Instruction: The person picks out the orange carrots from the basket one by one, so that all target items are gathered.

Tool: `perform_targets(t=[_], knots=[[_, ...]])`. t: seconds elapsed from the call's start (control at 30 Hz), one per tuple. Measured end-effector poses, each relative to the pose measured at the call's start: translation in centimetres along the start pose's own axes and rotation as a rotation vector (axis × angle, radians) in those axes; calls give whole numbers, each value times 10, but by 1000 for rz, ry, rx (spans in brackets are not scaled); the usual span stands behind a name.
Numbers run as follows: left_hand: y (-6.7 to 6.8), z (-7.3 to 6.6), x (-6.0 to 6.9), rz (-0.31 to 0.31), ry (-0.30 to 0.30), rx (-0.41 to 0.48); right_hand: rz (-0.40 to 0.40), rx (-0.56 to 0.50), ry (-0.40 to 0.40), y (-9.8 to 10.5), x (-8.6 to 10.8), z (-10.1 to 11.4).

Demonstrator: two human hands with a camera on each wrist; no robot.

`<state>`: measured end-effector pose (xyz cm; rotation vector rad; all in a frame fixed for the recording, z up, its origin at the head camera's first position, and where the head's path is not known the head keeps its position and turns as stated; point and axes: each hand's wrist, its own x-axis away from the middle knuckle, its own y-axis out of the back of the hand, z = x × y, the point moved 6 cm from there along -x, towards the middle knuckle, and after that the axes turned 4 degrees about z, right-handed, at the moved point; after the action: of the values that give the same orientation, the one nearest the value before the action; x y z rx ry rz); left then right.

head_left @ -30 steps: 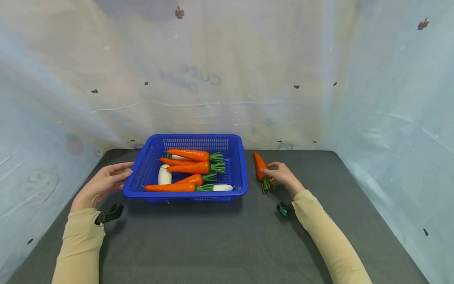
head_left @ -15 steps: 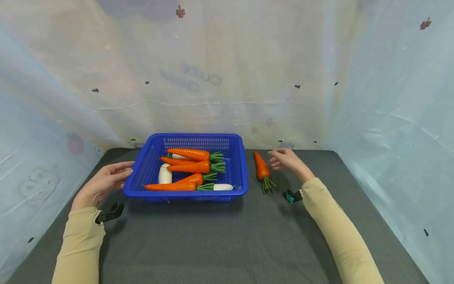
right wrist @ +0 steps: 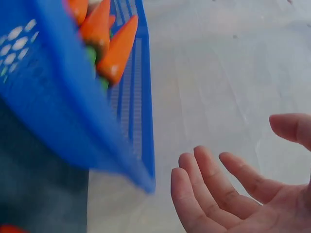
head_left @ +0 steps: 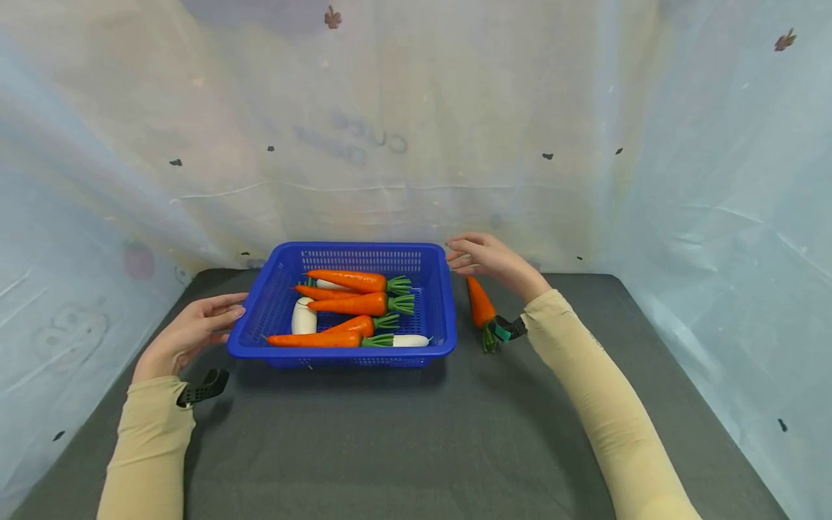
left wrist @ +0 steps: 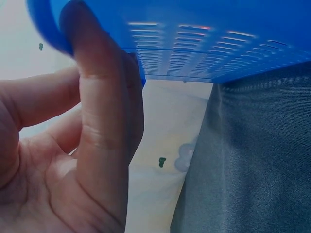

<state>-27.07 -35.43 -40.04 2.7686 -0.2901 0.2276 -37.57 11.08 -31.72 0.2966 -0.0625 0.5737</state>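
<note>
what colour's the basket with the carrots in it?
The basket is solid blue; the head view shows it best.

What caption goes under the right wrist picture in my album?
A bare right hand beside a blue perforated basket of carrots.

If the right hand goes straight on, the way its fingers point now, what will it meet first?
The right hand would probably first meet the basket, at its right rim near the far corner. Depth is unclear, so it might pass above.
</note>
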Motion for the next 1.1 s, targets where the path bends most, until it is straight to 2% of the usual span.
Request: perform_targets(t=[0.3,0.47,0.67,1.1], knots=[[1,1,0,7,-9,10,183,-16,37,-56,-29,20],[0,1,0,7,-7,4,259,1,18,-85,-44,18],[-2,-1,1,8,-10,-4,369,73,-13,-117,-55,13],[0,2,0,6,1,13,520,176,-104,-161,-64,7]])
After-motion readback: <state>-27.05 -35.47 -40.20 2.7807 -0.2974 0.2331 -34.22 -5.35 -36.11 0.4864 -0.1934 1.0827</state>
